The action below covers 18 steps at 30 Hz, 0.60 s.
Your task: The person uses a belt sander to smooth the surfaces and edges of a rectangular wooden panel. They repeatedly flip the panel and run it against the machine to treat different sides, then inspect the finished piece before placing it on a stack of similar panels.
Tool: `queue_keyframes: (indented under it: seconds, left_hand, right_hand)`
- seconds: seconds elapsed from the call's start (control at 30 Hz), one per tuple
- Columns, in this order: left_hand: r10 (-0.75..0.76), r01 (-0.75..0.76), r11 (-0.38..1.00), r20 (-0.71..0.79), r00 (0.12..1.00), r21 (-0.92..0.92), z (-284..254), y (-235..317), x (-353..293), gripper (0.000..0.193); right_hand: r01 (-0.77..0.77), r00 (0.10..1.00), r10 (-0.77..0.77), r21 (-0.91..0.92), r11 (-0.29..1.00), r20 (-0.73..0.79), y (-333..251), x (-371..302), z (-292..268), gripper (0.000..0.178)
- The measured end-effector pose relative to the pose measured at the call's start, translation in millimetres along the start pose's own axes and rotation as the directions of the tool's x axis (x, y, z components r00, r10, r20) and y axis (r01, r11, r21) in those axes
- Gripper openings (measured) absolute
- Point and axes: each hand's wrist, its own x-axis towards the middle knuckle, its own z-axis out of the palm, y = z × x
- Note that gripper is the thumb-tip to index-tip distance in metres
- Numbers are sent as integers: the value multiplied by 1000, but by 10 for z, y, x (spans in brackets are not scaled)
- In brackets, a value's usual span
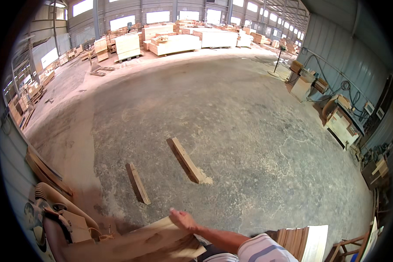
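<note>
The widest area is taken up by a grey concrete floor (pixel 248 109), worn and stained, bounded on the right by a corrugated metal wall (pixel 336 43). Across its far side, stacked timber (pixel 174 43) is laid out in pale blocks beneath bright windows. Near the right-hand wall, a pale boxy machine (pixel 342 126) is seen, and at lower left a machine (pixel 76 225) fitted with a ribbed hose (pixel 72 205) is partly shown. At the bottom, in front of the body and close beside that lower-left machine, a wooden panel (pixel 139 242) is held, its surface marked by darker grain. At lower right, a stack of boards (pixel 296 240) is seen near the striped sleeve (pixel 266 251). Beyond the panel, two strips are laid on the floor, well apart from each other: a longer batten (pixel 187 160), with pale dust gathered at its near end, and a shorter batten (pixel 139 183) to its left. By the right hand (pixel 184 220), the panel is grasped at its far edge, near the right corner. The grip of the left hand cannot be told, as it is hidden from view.
</note>
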Motion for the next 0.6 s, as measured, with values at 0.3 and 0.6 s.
queue_keyframes:
  seconds: [0.3, 0.6]
  left_hand:
    - [467, -728, 442, 559, 685, 524, 504, 333, 61, 47]
    - [44, -646, 499, 728, 684, 577, 1965, -208, -735, 39]
  right_hand:
    - [24, 982, -68, -241, 970, -177, -197, 116, -687, 67]
    - [130, 957, -222, 409, 903, 185, -1143, -648, -988, 96]
